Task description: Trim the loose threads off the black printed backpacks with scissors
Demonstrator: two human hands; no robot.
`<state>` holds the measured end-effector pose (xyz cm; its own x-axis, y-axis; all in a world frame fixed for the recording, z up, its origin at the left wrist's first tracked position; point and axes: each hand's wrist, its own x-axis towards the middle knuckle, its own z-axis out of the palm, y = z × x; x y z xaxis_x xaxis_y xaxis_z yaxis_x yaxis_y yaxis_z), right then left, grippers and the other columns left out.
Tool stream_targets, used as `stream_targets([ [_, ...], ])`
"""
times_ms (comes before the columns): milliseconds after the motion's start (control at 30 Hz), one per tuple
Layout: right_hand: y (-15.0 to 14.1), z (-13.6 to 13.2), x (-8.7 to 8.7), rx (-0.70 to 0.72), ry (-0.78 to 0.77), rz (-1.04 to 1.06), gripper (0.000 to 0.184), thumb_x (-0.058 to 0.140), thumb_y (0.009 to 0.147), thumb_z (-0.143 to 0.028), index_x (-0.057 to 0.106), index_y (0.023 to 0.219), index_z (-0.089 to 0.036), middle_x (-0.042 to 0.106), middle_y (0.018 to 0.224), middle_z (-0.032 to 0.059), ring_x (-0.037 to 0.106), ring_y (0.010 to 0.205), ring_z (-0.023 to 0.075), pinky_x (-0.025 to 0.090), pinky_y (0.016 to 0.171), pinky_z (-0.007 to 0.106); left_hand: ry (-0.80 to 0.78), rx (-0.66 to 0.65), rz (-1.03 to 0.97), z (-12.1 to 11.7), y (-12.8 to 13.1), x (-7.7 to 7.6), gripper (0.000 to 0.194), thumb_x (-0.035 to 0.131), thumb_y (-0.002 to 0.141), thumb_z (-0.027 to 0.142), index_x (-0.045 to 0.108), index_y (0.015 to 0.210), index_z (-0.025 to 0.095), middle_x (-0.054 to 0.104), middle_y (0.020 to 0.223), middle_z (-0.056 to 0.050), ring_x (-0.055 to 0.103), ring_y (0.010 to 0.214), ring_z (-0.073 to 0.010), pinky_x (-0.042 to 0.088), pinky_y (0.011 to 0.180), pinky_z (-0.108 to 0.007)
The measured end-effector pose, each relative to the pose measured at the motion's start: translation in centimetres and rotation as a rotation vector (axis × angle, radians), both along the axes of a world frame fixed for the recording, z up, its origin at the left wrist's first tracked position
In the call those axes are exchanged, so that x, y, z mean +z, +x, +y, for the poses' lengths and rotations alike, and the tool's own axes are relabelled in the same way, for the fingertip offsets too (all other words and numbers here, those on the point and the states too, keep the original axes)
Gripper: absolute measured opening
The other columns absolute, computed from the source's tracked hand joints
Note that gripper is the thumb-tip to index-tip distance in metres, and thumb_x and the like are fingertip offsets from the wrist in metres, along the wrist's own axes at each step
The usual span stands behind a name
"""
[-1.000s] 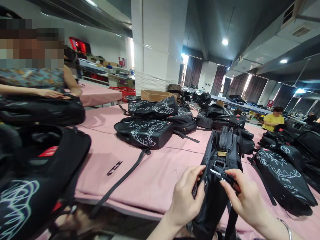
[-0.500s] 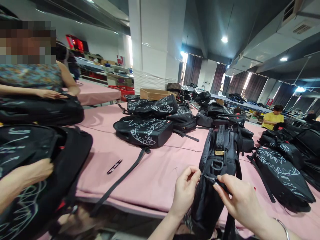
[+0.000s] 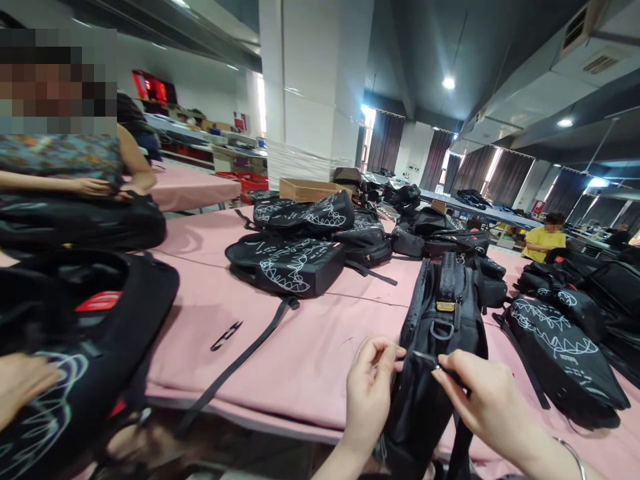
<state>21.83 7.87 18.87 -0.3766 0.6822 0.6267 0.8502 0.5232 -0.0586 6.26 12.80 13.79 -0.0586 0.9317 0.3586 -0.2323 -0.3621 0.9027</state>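
A black backpack (image 3: pixel 425 400) stands on edge in front of me, its top handle and gold-coloured tag facing up. My left hand (image 3: pixel 373 383) is pinched at the bag's left seam; whatever lies between the fingertips is too small to make out. In my right hand (image 3: pixel 480 393) are small thread snips (image 3: pixel 425 357), mostly hidden by the fingers. Their slim metal tips point left across the bag, close to my left fingertips.
Dark thread snips (image 3: pixel 226 336) lie on the pink-covered table (image 3: pixel 300 360) beside a loose strap (image 3: pixel 240 367). Patterned black backpacks (image 3: pixel 295 263) are heaped at the back, with another backpack (image 3: pixel 560 353) at right. Two co-workers handle bags at left, one hand (image 3: pixel 25 383) nearby.
My hands stay at the same part of the bag, with the metal tips now more plainly in sight. At left, a co-worker's hand has moved down and the bag there gapes wider.
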Motion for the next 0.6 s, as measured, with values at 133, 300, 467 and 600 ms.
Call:
stream_targets([
  [133,1.4,0.8,2.3,-0.116,0.007,0.251,0.02,0.041,0.089,-0.032,0.052,0.1,-0.019,0.064,0.082,0.0047,0.061,0.069,0.0148,0.045,0.061,0.022,0.003,0.013,-0.031,-1.9,0.5,-0.2,0.019,0.044,0.087,0.03,0.054,0.081,0.016,0.058,0.08,-0.005,0.056,0.077,-0.0152,0.047,0.069,-0.026],
  [300,2.5,4.5,5.6,-0.372,-0.058,0.266,0.029,0.054,0.078,-0.044,0.059,0.092,-0.019,0.059,0.063,0.0003,0.051,0.05,0.0136,0.038,0.05,0.023,0.494,-0.121,0.157,-3.1,1.3,-0.3,0.014,0.043,0.084,0.015,0.053,0.075,0.017,0.057,0.076,-0.006,0.057,0.073,-0.0146,0.048,0.065,-0.025],
  [467,3.1,5.9,4.9,-0.151,-0.218,0.575,0.027,0.061,0.071,-0.039,0.048,0.06,-0.018,0.043,0.053,-0.0049,0.038,0.048,0.0083,0.03,0.045,0.019,0.906,-0.065,0.384,-1.3,1.5,0.0,0.03,0.047,0.077,0.008,0.054,0.106,0.016,0.059,0.096,-0.012,0.059,0.091,-0.0193,0.052,0.076,-0.029],
  [600,4.4,5.4,3.4,0.018,-0.237,0.869,0.031,0.064,0.071,-0.039,0.042,0.063,-0.019,0.034,0.057,-0.0065,0.032,0.052,0.0076,0.03,0.047,0.019,0.844,0.049,0.505,-1.2,0.6,0.8,0.046,0.048,0.078,0.008,0.046,0.122,0.018,0.056,0.114,-0.014,0.054,0.106,-0.0224,0.049,0.087,-0.035],
])
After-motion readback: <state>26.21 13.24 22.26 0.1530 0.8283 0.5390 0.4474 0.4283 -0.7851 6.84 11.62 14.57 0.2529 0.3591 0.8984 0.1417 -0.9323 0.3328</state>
